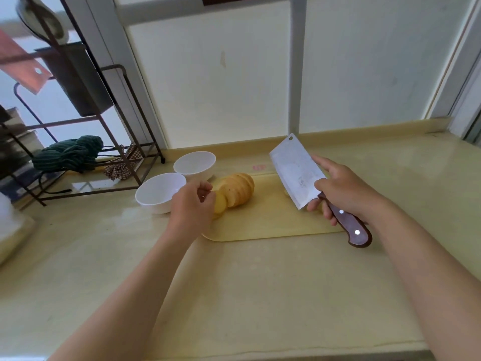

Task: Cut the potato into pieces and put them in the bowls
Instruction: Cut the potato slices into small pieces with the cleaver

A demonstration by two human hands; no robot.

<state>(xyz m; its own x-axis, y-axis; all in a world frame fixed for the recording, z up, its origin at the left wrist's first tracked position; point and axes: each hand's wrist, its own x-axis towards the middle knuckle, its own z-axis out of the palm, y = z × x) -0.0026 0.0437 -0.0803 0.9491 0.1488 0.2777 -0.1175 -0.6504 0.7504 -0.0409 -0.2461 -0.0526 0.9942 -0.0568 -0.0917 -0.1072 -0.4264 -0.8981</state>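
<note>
Potato (235,190), already sliced, lies fanned at the cutting board's (270,225) far-left corner, just beside two empty white bowls (160,192). Left hand (191,204) curls loosely over the nearest slices, apparently gathering them; right hand (343,188), clenched round the cleaver (296,170), holds its blade raised clear.

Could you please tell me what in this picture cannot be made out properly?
Head view:
- Near end of the potato: hidden behind the left hand.
- Cleaver handle grip: covered by the right hand.
- Top of the rack: blurred, cut off by the upper-left edge.
</note>
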